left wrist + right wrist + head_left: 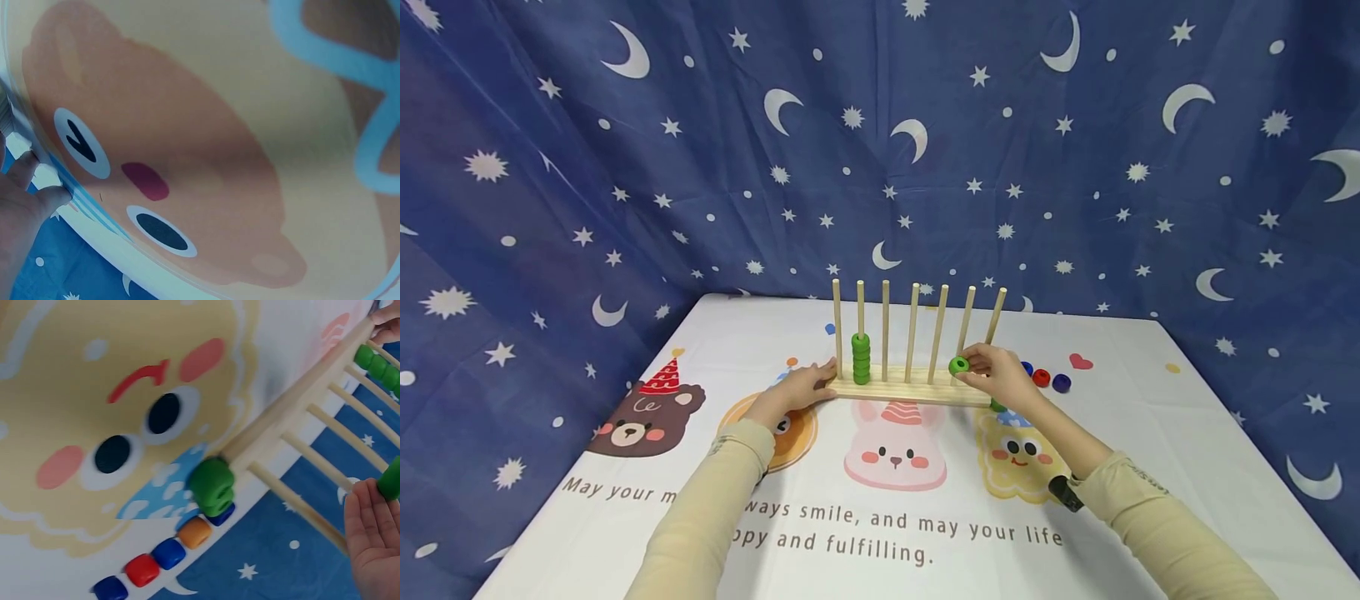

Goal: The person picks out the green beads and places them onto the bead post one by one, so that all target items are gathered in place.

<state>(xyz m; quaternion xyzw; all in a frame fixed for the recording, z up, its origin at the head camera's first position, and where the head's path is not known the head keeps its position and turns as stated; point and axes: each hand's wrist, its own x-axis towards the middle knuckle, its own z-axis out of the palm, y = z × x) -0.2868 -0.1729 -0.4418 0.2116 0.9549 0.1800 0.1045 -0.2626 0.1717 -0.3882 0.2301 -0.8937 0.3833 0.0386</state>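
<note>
A wooden rack with upright rods has its base (910, 390) on the table. My left hand (797, 387) grips the left end of that base, the thumb at the front side. Several green beads (861, 360) are stacked on the second rod from the left. My right hand (1003, 373) pinches a green bead (958, 365) between thumb and fingers; its hole faces the head camera, and it overlaps the sixth rod in that view. In the right wrist view, the held bead (390, 481) shows at the fingertips, cut off by the frame edge.
Loose green beads (212, 484) lie by the rack's right end. Beyond them a row holds an orange bead (195, 532), a red bead (142, 569) and blue beads (169, 553). The white printed tablecloth (1112, 400) meets a blue star-and-moon curtain (865, 208) behind the rack.
</note>
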